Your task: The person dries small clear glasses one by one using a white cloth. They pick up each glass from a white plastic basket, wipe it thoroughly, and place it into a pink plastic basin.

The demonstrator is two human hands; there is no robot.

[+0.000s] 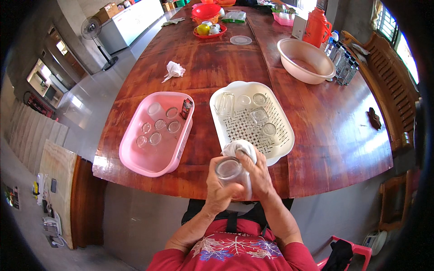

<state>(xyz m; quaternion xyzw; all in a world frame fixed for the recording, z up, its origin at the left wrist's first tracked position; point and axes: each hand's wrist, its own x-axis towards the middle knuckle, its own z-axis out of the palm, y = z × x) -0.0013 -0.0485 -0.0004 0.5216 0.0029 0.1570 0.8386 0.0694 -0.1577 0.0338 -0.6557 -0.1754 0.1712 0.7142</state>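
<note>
My left hand (pixel 219 187) is wrapped round a clear drinking glass (pixel 229 169), its round base turned up toward me. In my right hand (pixel 257 171) is a bunched white cloth (pixel 239 147), pressed against the far end of the glass. Just beyond my hands stands a white draining basket (pixel 285 135) with a slotted bottom; several clear glasses (pixel 259 115) are in it, one lying on its side. To the left, a pink plastic basin (pixel 131 156) holds several more glasses (pixel 155 137) and a small dark red packet (pixel 186 108).
A crumpled white tissue (pixel 174 71) lies beyond the pink basin. At the far right are a large pale basin (pixel 289 49), a red thermos (pixel 316 28) and several clear bottles (pixel 346 67). A red plate with fruit (pixel 210 31) and a round lid (pixel 241 40) sit farther back.
</note>
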